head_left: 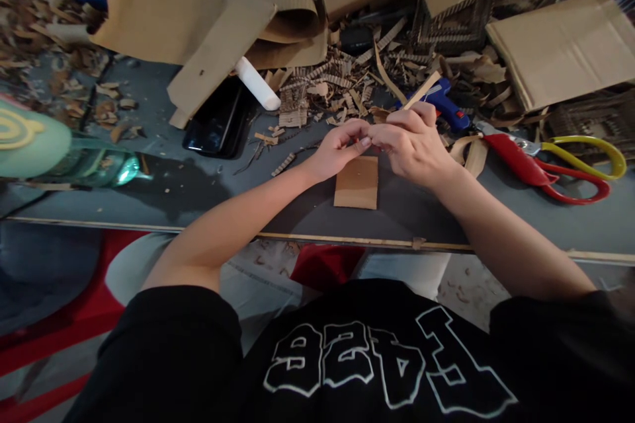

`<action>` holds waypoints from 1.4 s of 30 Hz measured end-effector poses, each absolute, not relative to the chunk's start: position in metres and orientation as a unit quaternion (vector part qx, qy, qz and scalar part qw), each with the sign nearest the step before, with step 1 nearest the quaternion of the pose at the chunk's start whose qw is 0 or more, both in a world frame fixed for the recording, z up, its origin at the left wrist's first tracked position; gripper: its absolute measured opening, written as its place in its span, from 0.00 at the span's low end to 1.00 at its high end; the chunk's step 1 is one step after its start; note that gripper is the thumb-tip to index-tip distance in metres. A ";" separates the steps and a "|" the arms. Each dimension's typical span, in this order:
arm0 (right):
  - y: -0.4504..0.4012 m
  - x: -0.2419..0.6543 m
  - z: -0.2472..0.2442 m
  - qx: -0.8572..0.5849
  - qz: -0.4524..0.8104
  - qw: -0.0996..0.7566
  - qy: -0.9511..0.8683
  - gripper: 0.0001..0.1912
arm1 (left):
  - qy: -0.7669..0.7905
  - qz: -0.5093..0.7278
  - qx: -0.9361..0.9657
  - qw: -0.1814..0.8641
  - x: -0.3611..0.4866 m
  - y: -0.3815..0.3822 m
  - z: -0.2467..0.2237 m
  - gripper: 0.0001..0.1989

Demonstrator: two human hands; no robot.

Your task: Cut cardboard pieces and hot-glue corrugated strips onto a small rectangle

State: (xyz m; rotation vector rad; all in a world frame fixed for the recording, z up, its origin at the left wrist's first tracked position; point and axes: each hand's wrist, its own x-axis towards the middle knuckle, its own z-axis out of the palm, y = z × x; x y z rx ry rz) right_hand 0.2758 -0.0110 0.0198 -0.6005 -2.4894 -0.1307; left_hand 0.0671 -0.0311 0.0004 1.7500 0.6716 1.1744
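Observation:
My left hand (pixel 342 149) and my right hand (pixel 409 144) meet fingertip to fingertip above the table. Both are closed in a pinch. A narrow cardboard strip (pixel 423 90) sticks up past the knuckles of my right hand and slants down toward where the fingertips meet. My fingers hide its lower part. Just below my hands, a small square cardboard piece (pixel 356 185) lies flat on the dark tabletop (pixel 307 208). Behind my right hand is a blue glue gun (pixel 446 106), partly covered by the hand and strip.
Red-and-yellow-handled scissors (pixel 540 158) lie to the right. Corrugated scraps (pixel 342 82) pile up behind my hands, beside a large bent cardboard sheet (pixel 159 13). A black phone (pixel 218 120), a white stick (pixel 258 84) and a teal bottle (pixel 102 162) are on the left.

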 end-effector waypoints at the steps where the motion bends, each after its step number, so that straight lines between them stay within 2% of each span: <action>1: -0.011 0.276 0.021 -0.221 -0.048 0.277 -0.934 0.18 | 0.273 0.471 0.706 0.454 0.067 -0.031 0.001 0.20; 9: -0.016 0.276 0.033 -0.227 -0.026 0.205 -0.952 0.20 | 0.231 0.472 0.698 0.486 0.070 -0.029 0.004 0.21; 14: -0.016 0.274 0.024 -0.180 -0.036 0.297 -0.937 0.20 | 0.226 0.458 0.694 0.508 0.071 -0.031 0.009 0.24; 20: -0.016 0.277 0.011 -0.277 -0.027 0.362 -0.890 0.16 | 0.256 0.469 0.687 0.493 0.070 -0.035 0.010 0.24; 31: -0.016 0.276 0.009 -0.213 -0.045 0.448 -0.867 0.19 | 0.268 0.505 0.745 0.345 0.068 -0.047 0.013 0.18; 35: -0.023 0.272 0.022 -0.251 -0.076 0.446 -0.856 0.20 | 0.327 0.534 0.758 0.180 0.064 -0.050 0.013 0.19; 38: -0.029 0.268 0.033 -0.235 -0.086 0.468 -0.847 0.16 | 0.338 0.529 0.777 0.038 0.060 -0.047 0.011 0.17; 42: -0.030 0.264 0.033 -0.263 -0.108 0.465 -0.838 0.09 | 0.350 0.499 0.791 -0.054 0.057 -0.042 0.006 0.14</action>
